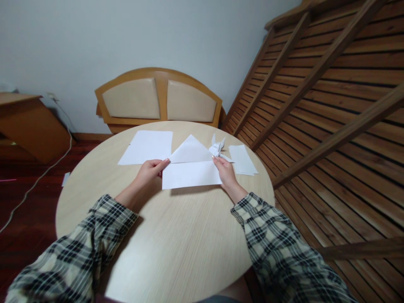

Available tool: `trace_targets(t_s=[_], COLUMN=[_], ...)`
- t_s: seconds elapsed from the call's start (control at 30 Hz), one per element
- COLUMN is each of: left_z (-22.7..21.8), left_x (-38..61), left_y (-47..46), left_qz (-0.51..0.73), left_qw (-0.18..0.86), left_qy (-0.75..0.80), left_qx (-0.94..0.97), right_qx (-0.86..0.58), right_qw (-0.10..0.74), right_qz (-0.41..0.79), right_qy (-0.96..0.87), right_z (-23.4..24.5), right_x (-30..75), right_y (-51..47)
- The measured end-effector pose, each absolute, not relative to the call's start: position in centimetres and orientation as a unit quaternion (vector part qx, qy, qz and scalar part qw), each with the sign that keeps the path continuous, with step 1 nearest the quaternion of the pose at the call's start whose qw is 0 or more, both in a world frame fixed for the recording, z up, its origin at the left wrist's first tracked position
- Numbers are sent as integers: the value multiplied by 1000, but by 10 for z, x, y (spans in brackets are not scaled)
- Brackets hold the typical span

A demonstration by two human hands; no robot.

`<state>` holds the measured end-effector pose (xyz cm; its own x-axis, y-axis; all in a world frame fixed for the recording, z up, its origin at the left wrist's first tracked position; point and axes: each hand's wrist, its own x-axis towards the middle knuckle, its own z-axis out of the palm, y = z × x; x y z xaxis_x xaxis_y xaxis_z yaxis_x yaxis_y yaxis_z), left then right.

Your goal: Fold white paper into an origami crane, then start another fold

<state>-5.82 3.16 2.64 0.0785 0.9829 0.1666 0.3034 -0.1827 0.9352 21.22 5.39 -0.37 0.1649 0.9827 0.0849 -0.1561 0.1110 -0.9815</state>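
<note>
A white sheet of paper (191, 173) lies on the round pale wooden table (176, 235), its top folded into a triangle (190, 150). My left hand (149, 171) pinches the sheet's left edge at the fold line, fingers closed on it. My right hand (224, 171) grips the right edge at the same height, fingers curled on the paper. Both arms wear plaid sleeves.
A flat white sheet (147, 147) lies at the back left of the table, a small folded paper figure (217, 147) and more white sheets (242, 160) at the back right. A wooden chair back (158, 99) stands behind the table. Slatted wooden wall to the right; a cable on the floor at left.
</note>
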Motion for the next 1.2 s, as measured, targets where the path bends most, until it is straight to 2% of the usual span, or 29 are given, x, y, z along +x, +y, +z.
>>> trace_targets(t_s=[0.23,0.37,0.53,0.7,1.03,1.2], left_z=[25,26,25,20,19,18], left_x=[-63,-55,-48,-46,-42,-46], left_y=[37,31,27,26,23,24], left_qz=[494,471,455,429,479,469], left_qw=[309,286,222,285,398,381], left_qy=[526,508,564,529,503,502], left_qx=[619,662,653,674,600,618], right_qx=[-457,-457,-455,-450,-436,-438], right_qw=[582,545,535,516,506,512], right_qz=[485,491,479,467,489,485], right_qy=[-466,-502,-526,-559,-562,-558], right_z=[-1,-1,-1,-1,-1,-1], right_x=[208,203,201,199,197,198], right_y=[49,44,42,40,38,38])
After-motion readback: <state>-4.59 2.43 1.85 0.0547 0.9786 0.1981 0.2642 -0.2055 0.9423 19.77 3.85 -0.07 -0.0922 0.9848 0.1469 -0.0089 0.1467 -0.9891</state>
